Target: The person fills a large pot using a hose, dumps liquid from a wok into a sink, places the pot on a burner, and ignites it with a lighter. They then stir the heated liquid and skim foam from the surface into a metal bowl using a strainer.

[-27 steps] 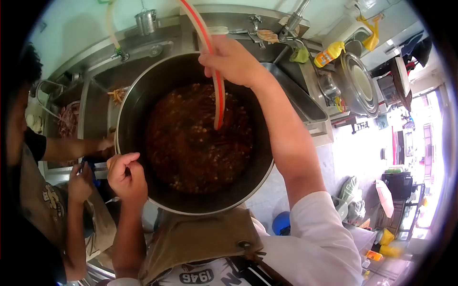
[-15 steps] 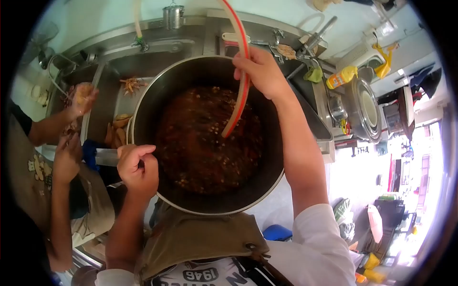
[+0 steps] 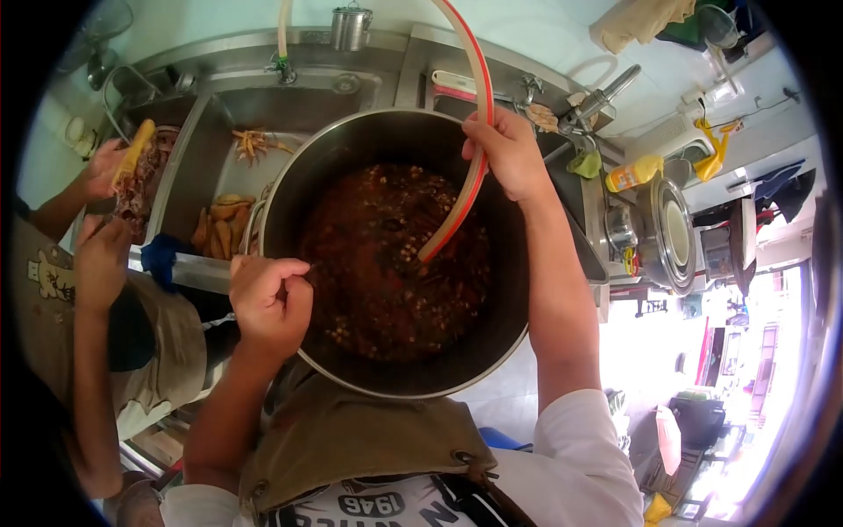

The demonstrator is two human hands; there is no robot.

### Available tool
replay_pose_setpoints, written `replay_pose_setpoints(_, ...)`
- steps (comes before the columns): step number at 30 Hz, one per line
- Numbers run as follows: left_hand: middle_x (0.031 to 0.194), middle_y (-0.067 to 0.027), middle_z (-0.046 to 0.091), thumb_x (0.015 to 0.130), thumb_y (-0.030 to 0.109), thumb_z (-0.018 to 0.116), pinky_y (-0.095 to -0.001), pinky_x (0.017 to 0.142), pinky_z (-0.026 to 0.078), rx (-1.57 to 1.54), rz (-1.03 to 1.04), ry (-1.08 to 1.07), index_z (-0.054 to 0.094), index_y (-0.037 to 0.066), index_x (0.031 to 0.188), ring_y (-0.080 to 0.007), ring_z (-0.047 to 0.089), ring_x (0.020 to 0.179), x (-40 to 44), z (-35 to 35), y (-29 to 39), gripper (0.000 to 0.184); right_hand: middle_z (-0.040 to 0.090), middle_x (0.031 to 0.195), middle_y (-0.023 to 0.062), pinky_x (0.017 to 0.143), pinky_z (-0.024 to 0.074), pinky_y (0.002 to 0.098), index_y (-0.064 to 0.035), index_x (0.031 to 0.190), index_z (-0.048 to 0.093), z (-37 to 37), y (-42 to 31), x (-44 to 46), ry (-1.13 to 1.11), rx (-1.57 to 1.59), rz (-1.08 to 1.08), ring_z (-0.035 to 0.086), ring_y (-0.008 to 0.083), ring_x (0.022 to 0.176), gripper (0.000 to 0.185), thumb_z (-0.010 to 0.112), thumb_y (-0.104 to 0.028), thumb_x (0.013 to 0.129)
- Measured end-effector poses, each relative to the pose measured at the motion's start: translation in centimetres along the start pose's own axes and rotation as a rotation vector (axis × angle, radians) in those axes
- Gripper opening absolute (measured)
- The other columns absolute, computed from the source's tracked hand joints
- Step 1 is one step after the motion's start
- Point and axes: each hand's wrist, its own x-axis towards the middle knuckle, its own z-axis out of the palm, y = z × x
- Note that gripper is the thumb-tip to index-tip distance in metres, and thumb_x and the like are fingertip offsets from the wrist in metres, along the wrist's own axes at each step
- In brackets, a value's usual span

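Note:
My right hand point(image 3: 511, 154) is closed round a pale hose point(image 3: 482, 79) with a red stripe. The hose curves down into a large deep pot point(image 3: 290, 176), its lower end at the surface of a dark reddish-brown liquid point(image 3: 386, 263) with bits floating in it. My left hand point(image 3: 270, 303) is curled into a fist at the pot's left rim, below the side handle point(image 3: 253, 224). Whatever its fingers may hold is hidden.
At left a co-worker's hands point(image 3: 104, 171) hold a yellow-ended piece of meat point(image 3: 133, 180) over a sink point(image 3: 167, 202). Yellowish pieces point(image 3: 224, 224) and chicken feet point(image 3: 255, 145) lie in the sink. Metal bowls point(image 3: 676, 237) and a yellow bottle point(image 3: 634, 173) stand at right.
The view has shifted, so the pot and my hands sit slightly further right. The co-worker's upper hand has come lower left, and the yellow-ended meat now shows clearly. My grip on the hose is unchanged.

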Motion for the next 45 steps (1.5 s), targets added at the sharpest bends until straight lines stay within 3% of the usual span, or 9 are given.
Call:
replay_pose_setpoints(21, 0.057, -0.0055, 0.054, 0.064, -0.005, 0.053, -0.0319, 0.059, 0.034, 0.007, 0.038, -0.034, 0.058, 0.005, 0.067, -0.0222, 0.047, 0.05, -0.1, -0.1, -0.3, 0.013, 0.058, 0.063, 0.0029, 0.046, 0.0375, 0.022, -0.0038, 0.084, 0.057, -0.1, 0.7, 0.1, -0.015, -0.007, 0.016, 0.05, 0.0088, 0.052, 0.014, 0.058, -0.018, 0.085)
replay_pose_setpoints(33, 0.068, -0.0085, 0.058, 0.068, -0.004, 0.053, -0.032, 0.06, 0.039, -0.006, -0.115, -0.064, 0.06, 0.005, 0.072, -0.0239, 0.05, 0.064, -1.2, -0.2, -0.5, 0.012, 0.057, 0.064, 0.0034, 0.048, 0.0397, 0.0237, -0.0035, 0.083, 0.057, -0.1, 0.4, 0.0, -0.013, -0.074, 0.001, 0.051, 0.0102, 0.055, 0.015, 0.057, -0.019, 0.085)
replay_pose_setpoints(45, 0.071, -0.0092, 0.058, 0.071, -0.005, 0.052, -0.0287, 0.057, 0.041, -0.017, -0.148, -0.061, 0.061, 0.003, 0.075, -0.0215, 0.052, 0.064, -1.2, -0.1, -0.1, 0.012, 0.057, 0.064, 0.0033, 0.049, 0.0404, 0.0247, -0.0031, 0.084, 0.057, -0.3, 0.4, -0.1, -0.009, -0.125, 0.001, 0.052, 0.0109, 0.056, 0.016, 0.058, -0.019, 0.083)
